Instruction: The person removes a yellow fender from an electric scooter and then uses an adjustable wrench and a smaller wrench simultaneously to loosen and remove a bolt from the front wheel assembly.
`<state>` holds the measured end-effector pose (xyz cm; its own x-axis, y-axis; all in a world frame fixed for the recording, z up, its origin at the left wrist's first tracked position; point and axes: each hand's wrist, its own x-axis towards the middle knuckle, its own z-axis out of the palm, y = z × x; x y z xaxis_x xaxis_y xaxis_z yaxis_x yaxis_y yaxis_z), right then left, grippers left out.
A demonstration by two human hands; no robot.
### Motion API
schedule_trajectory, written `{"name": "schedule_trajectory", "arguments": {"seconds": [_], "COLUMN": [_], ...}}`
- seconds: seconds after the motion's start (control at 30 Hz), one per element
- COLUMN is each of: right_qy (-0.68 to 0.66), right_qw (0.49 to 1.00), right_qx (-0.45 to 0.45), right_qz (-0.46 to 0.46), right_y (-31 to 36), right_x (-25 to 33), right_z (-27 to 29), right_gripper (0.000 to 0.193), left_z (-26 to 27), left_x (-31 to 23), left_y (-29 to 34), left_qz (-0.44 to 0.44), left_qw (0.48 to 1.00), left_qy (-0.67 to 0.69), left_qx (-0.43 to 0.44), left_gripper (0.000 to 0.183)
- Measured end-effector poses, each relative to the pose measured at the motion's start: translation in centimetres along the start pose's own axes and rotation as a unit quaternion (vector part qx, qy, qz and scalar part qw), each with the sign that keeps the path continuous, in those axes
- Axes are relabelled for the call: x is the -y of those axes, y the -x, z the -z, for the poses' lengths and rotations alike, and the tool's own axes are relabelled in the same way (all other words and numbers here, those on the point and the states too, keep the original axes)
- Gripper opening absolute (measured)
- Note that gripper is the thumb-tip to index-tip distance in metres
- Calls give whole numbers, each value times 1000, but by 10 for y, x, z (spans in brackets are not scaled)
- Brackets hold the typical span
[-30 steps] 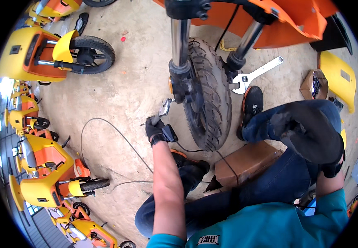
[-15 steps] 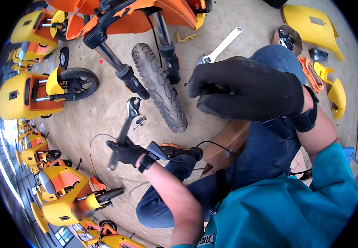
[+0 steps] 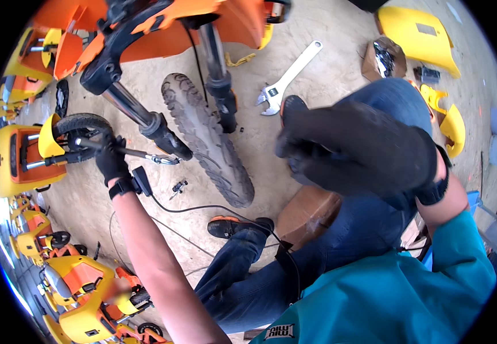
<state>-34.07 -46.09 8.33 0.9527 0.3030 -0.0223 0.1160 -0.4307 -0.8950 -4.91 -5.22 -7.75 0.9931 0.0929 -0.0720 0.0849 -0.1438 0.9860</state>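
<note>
My left hand [image 3: 112, 159], in a black glove, is wrapped round the handle of an adjustable wrench [image 3: 138, 153]. The wrench's jaw end is at the foot of the left fork leg [image 3: 131, 106], beside the front wheel [image 3: 208, 143]; whether it grips a nut there I cannot tell. Close to the camera, my gloved right hand [image 3: 357, 149] is held above my raised knee with its fingers curled together. What those fingers hold, if anything, is hidden. A second, larger adjustable wrench [image 3: 288, 79] lies on the floor right of the wheel.
Above the wheel rises the orange bike body [image 3: 225, 28]. A small metal part [image 3: 178, 187] and a cable lie on the floor. A cardboard box [image 3: 308, 215] is by my leg. Yellow panels [image 3: 417, 40] and an open box [image 3: 383, 60] lie right. Yellow bikes [image 3: 22, 143] line the left.
My left hand has carried the wrench up and left, swinging it from upright to nearly level at the fork's foot. The right hand stays curled, slightly lower. The view has shifted somewhat.
</note>
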Motion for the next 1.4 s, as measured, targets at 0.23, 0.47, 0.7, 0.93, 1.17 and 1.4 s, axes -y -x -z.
{"name": "schedule_trajectory", "arguments": {"seconds": [0.23,0.47,0.7,0.93,1.17,1.4], "right_qy": [-10,5,35,-8,-10,-3], "right_qw": [998,992,996,998,997,997], "right_qx": [55,108,86,53,74,76], "right_qz": [-42,-63,-13,-15,-4,6], "right_y": [-24,-44,-40,-13,2,5], "right_x": [1,6,21,10,15,21], "right_z": [-3,-22,-20,-20,-15,-11], "right_gripper": [27,29,35,26,26,23], "left_z": [28,45,46,47,13,-12], "left_x": [107,210,261,198,56,-40], "left_y": [-43,26,151,246,263,150], "left_qz": [226,387,333,238,1,-150], "left_qw": [967,888,776,716,903,974], "left_qy": [113,238,466,562,243,64], "left_qx": [21,-67,-265,-339,-353,-158], "left_gripper": [34,29,25,22,23,27]}}
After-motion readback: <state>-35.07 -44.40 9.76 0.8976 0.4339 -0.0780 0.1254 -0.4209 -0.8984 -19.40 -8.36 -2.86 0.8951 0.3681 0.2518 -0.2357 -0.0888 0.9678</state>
